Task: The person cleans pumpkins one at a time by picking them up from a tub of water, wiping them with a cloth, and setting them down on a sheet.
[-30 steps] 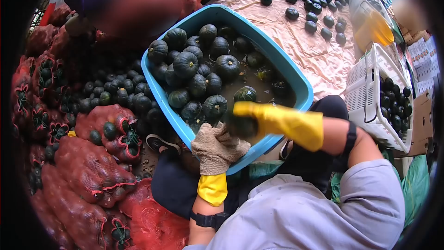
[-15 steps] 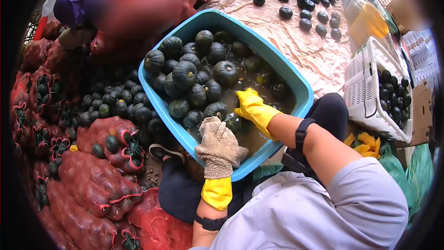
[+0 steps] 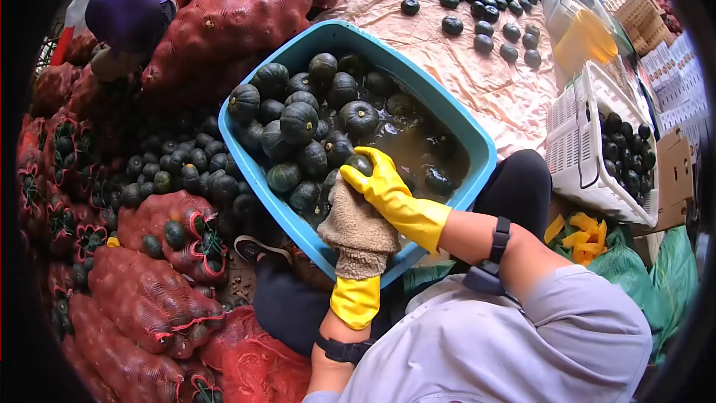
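Note:
A blue plastic tub [image 3: 261, 192] holds murky water and many dark green pumpkins [image 3: 299, 122]. Over its near side, my right hand [image 3: 391, 198], in a yellow rubber glove, grips a green pumpkin [image 3: 360, 164] between thumb and fingers. My left hand [image 3: 354, 224] wears a beige textured scrubbing mitt over a yellow glove. The mitt lies against my right glove, close by the gripped pumpkin. Its fingers are hidden by the mitt and my right hand. More pumpkins float or sit low in the brown water at the tub's right side.
Red mesh sacks [image 3: 149, 295] and loose pumpkins lie left of the tub. Pumpkins rest on a pale cloth [image 3: 447, 67] behind it. A white crate [image 3: 574, 134] with dark pumpkins stands at right, near green bags [image 3: 634, 269]. Another person in purple [image 3: 127, 4] is at back left.
My right hand has moved left out of the water to the mitt and now grips a pumpkin. My left mitt has turned toward it. The view has shifted slightly.

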### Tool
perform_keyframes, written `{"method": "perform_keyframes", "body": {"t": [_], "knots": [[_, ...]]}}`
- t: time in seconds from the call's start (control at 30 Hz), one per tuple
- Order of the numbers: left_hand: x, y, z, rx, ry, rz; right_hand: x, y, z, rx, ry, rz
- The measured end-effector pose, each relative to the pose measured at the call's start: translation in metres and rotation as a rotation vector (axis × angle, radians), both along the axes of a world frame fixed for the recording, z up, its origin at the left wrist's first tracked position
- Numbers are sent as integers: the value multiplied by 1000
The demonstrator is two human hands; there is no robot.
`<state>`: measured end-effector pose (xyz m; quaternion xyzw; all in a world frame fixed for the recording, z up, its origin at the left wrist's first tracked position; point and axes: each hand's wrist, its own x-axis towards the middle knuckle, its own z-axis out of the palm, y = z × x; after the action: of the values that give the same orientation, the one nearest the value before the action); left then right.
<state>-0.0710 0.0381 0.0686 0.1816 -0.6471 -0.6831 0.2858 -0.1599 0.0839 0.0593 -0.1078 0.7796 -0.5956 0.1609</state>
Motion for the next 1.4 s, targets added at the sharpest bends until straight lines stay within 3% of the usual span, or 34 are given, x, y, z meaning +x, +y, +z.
{"method": "perform_keyframes", "body": {"t": [0.07,0.13,0.17,0.23,0.27,0.3,0.33,0.37,0.4,0.43,0.5,0.53,0.57,0.6,0.63,0.67,0.7,0.77,0.8,0.83,0.87,0.93,0.97,1.03,1.07,1.17,1.2,1.27,1.3,1.33,1.37,1.4], "knots": [[5,-21,10,350,194,-236,33,16,2,-85,200,179],[18,-21,7,327,131,-296,60,44,23,-95,347,407],[17,-18,6,46,-49,-200,53,44,4,-182,280,447],[8,-12,12,-483,-353,-21,6,16,-16,-55,344,267],[2,-7,19,-720,-491,68,4,2,-22,34,352,-51],[2,-10,14,-478,-332,37,5,1,-19,12,306,-40],[1,-13,9,-238,-170,12,10,12,-13,-16,337,167],[3,-20,-18,351,81,-42,21,28,-8,-32,350,373],[8,-15,-16,136,-99,-2,13,34,3,-116,271,567],[8,-12,-6,-87,-264,43,9,34,12,-142,124,560],[-3,-13,13,-550,-576,141,-14,17,-8,140,402,465],[-18,-18,17,-671,-978,59,6,7,-10,-10,541,322],[-10,-26,10,-721,-687,-7,37,0,-11,16,583,177],[-1,-34,3,-762,-407,-106,38,8,0,-42,578,257],[4,-45,21,-965,-508,-219,32,19,9,-103,575,342],[17,-50,16,-893,-290,-142,22,22,2,-160,463,440],[21,-45,8,-860,-252,-58,25,24,42,-236,-454,380],[21,-24,-14,-808,-174,109,27,13,19,-708,-566,97],[19,-19,-29,-906,-367,121,31,8,1,-780,-494,-7],[13,-8,11,-471,-438,104,30,3,-5,-731,-341,-50],[4,-13,-10,-472,-339,124,21,15,-10,-480,-90,184],[10,-20,9,-547,-379,99,-13,44,9,-15,516,665],[15,-27,21,-622,-404,74,-14,51,31,109,464,784],[30,-38,11,-776,-276,44,-20,53,44,116,454,945],[32,-46,-11,-720,-198,10,-20,53,55,220,267,970],[34,-37,-32,-738,-167,166,-22,44,43,-11,-493,808],[30,-36,-46,-875,-233,149,-13,40,13,-113,-260,707],[18,-13,-19,-595,-321,287,6,32,-45,-193,270,428],[19,-6,0,-378,-430,302,27,21,-27,-369,-383,171],[10,-13,-3,-305,-535,288,29,22,-31,-354,-95,305],[12,-22,-2,-415,-493,208,18,42,-30,145,614,371],[14,-31,0,-522,-443,132,14,50,6,175,443,539]]}}
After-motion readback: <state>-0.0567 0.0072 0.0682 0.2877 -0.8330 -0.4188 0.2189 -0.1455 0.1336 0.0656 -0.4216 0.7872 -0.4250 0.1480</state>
